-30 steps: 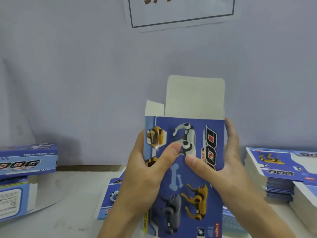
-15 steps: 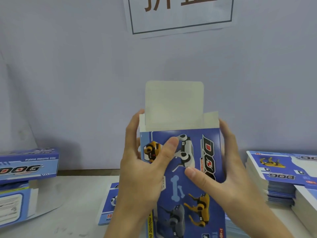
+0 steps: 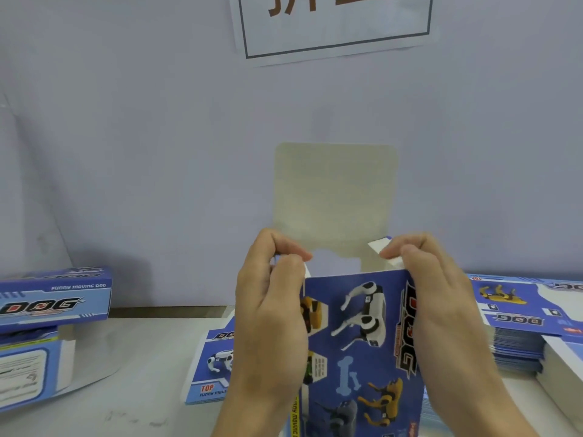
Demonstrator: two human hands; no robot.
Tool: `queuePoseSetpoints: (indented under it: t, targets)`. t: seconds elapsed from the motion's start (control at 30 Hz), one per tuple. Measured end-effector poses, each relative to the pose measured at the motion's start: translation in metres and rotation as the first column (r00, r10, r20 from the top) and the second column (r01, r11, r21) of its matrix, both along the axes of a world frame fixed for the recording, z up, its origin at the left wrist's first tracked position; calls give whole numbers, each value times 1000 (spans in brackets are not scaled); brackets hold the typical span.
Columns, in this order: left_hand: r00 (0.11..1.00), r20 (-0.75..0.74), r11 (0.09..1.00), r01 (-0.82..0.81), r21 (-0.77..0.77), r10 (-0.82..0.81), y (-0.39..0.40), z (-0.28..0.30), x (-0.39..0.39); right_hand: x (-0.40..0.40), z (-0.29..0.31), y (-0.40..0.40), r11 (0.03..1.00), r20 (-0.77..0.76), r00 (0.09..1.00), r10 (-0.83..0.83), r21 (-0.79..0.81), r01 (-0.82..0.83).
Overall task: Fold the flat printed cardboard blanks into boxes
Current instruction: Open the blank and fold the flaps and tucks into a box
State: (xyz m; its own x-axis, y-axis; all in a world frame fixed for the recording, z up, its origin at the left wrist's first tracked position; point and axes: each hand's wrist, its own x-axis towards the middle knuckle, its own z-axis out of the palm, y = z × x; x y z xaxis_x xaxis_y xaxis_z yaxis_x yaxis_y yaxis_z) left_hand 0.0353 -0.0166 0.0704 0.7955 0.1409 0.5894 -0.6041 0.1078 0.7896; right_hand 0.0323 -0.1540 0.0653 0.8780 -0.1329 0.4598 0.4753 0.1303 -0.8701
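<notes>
I hold a blue printed dog-toy box [image 3: 362,335] upright in front of me, opened into a tube. Its plain grey top lid flap [image 3: 334,190] stands straight up. My left hand [image 3: 271,313] grips the box's left side, its fingertips curled over the small left side flap. My right hand [image 3: 438,304] grips the right side, and its fingers bend the white right side flap [image 3: 386,252] inward over the opening. The box's lower end is out of view.
A stack of flat blanks [image 3: 211,364] lies on the white table behind the box. More stacked blanks [image 3: 523,326] sit at the right. Folded boxes [image 3: 53,298] are piled at the left. A grey wall with a paper sign [image 3: 334,23] stands close behind.
Both hands slid up from the box's front face to its top corners. The two small side flaps, upright before, are now being bent inward.
</notes>
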Motion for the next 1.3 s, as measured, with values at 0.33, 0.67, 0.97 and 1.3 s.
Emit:
queuePoseSetpoints:
  t: [0.33,0.67,0.97,1.3]
  targets:
    - [998,32,994,63,-85,-60,5,2,-1,-5,18,-12,981,-67,984,166,-90,-171]
    - [997,8,995,80,64,-81,14,-4,-1,-2,0,-12,962,-10,962,274,-22,-274]
    - [994,88,996,-70,62,65,9,7,-4,-11,10,8,999,143,989,-45,10,44]
    - [994,32,994,107,3,-107,11,5,-4,-1,3,-1,988,71,988,137,63,-141]
